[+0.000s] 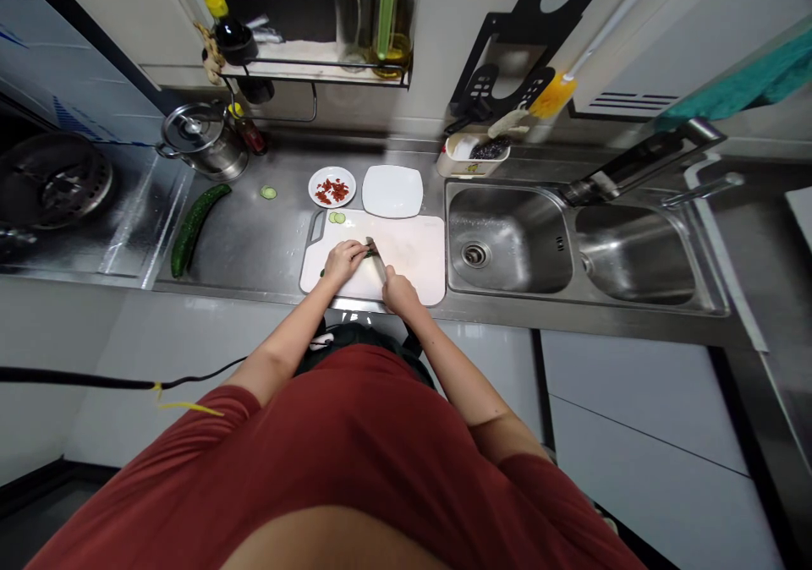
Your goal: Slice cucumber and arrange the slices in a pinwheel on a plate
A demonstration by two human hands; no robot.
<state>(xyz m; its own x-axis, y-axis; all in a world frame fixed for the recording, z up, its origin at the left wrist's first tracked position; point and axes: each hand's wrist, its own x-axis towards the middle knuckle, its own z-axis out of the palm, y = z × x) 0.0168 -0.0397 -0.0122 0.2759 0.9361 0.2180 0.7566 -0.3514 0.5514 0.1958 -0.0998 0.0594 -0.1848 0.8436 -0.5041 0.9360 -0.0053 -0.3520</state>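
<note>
Short cucumber piece (369,254) between the hands (343,262) (401,293)

The outfit is a rust-red short-sleeved top (355,443) (with dark clothing (361,339) showing just past its hem).

A brushed stainless-steel kitchen surface (254,244) beside the sink, well covered.
On it sit a white plastic cutting board (412,257), a whole dark green cucumber (192,230), one loose cucumber slice (268,192), a round white plate (315,189) of chopped red pieces, a square white plate (392,191) and a lidded steel pot (203,140).
</note>
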